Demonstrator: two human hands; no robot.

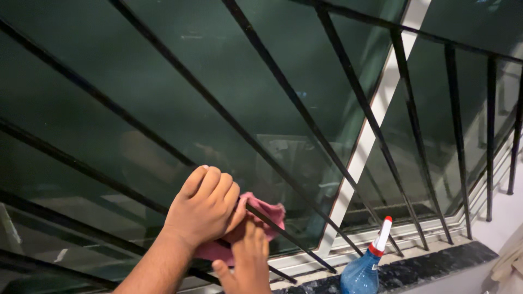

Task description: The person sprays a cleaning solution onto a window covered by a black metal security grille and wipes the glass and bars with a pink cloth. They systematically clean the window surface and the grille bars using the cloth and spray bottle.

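Dim indoor light, faint reflections in the dark window glass (163, 81), tilted, slightly soft view.
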